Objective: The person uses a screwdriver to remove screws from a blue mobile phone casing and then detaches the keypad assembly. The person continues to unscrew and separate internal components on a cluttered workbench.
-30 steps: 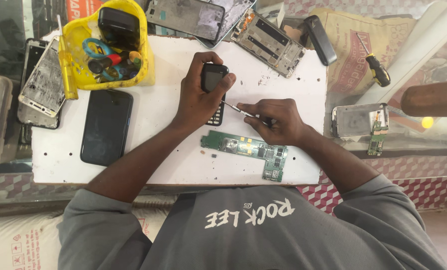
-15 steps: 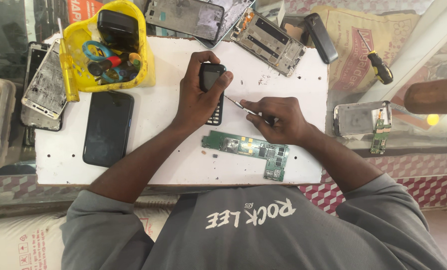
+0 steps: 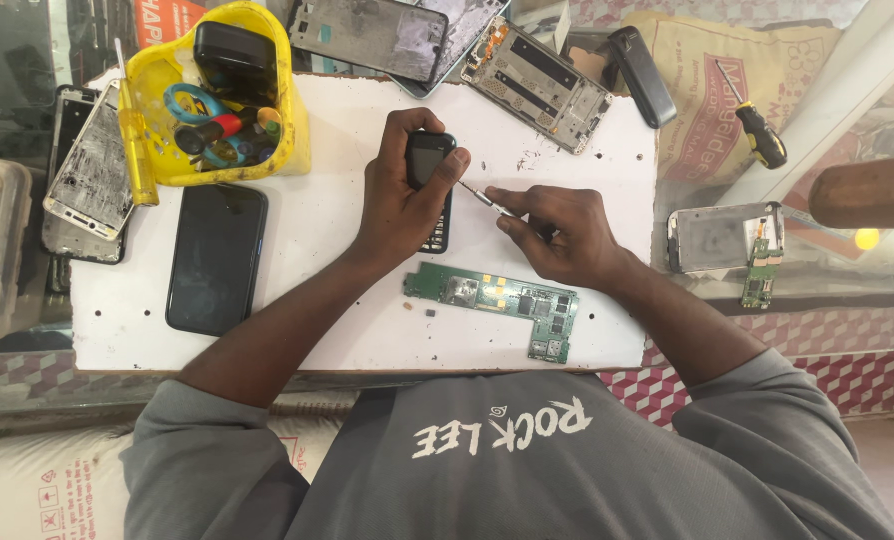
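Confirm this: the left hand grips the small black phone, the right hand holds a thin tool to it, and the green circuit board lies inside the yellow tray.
Not quite. In the head view the green circuit board lies on the white board, near the wrists, not in the yellow tray.

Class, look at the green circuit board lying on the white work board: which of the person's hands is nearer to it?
Right. The right hand rests just above the green circuit board, holding a thin tool. The left hand grips a small black phone farther up.
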A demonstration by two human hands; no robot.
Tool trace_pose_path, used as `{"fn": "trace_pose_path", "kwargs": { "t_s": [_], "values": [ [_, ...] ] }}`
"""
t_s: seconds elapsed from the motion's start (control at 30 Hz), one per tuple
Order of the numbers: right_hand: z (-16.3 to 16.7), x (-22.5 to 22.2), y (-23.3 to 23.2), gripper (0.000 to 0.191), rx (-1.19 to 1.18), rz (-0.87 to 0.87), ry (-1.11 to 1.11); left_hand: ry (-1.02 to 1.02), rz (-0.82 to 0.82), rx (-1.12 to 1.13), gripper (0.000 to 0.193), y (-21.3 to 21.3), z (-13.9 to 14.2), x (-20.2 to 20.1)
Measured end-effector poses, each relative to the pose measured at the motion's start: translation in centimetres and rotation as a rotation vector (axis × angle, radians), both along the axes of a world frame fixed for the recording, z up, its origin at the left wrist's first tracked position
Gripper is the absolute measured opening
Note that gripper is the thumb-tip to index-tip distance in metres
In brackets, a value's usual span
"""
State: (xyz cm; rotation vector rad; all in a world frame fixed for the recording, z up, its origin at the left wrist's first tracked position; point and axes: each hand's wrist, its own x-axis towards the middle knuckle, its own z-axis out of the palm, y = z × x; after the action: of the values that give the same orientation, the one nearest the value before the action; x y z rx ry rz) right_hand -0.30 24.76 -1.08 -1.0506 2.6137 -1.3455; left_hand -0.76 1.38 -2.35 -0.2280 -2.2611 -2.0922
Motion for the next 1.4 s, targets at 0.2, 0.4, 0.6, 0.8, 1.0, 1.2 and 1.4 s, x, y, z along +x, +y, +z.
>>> {"fn": "trace_pose_path", "kwargs": {
  "t_s": [0.2, 0.4, 0.6, 0.8, 1.0, 1.2, 1.4],
  "values": [
    [-0.01, -0.06, -0.06, 0.032, -0.019, 0.016, -0.038, 0.049, -0.011, -0.008, 0.027, 0.10, 0.00, 0.19],
    [0.12, -0.16, -0.04, 0.032, -0.040, 0.083, -0.041, 0.020, 0.031, -0.037, 0.027, 0.06, -0.20, -0.11],
    [0.11, -0.10, -0.27, 0.034, -0.021, 0.136, -0.017, 0.009, 0.025, -0.027, 0.027, 0.02, -0.26, -0.11],
    [0.04, 0.01, -0.30, 0.036, -0.003, 0.105, -0.002, 0.007, 0.039, 0.025, 0.029, -0.03, -0.35, -0.27],
    [0.00, 0.72, -0.65, 0.035, 0.023, 0.229, 0.012, 0.033, 0.060, 0.103, 0.029, -0.02, -0.77, -0.44],
    [0.00, 0.33, -0.49, 0.034, 0.021, 0.256, -0.011, 0.054, 0.092, 0.122, 0.030, -0.07, -0.90, -0.62],
    [-0.26, -0.13, -0.11, 0.033, 0.003, 0.304, -0.011, 0.077, 0.134, 0.123, 0.029, -0.20, -0.97, -0.79]
  ]
}}
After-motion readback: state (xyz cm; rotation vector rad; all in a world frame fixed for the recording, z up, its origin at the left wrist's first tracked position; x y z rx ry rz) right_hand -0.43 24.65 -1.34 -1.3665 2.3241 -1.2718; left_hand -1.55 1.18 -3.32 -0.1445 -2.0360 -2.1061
